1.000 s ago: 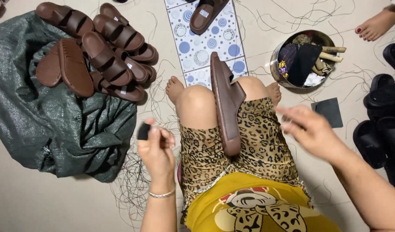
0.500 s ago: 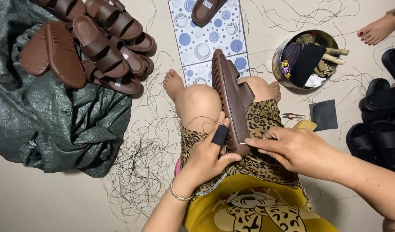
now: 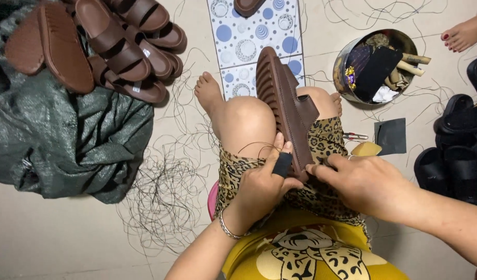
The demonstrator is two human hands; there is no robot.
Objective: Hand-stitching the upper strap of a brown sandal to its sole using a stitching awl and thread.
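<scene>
A brown sandal [image 3: 282,103] stands on its edge between my knees, ribbed sole to the left, strap to the right. My left hand [image 3: 261,186] grips its near end, with a black guard on the thumb pressed against the sole. My right hand [image 3: 363,184] pinches the same end from the right, fingertips at the sandal's edge. A thin dark thread arcs over my left knee toward the hands. Whether a needle is in the fingers I cannot tell.
A heap of brown sandals [image 3: 108,46] lies on a grey-green sack [image 3: 67,140] at upper left. Black thread scraps [image 3: 166,202] litter the floor. A round metal tin [image 3: 376,65] of tools sits upper right; black sandals [image 3: 456,150] at right. Another person's foot [image 3: 464,31] is top right.
Both hands came together at the near end of the sandal; a second ago they were apart, left hand low beside my thigh, right hand out to the right.
</scene>
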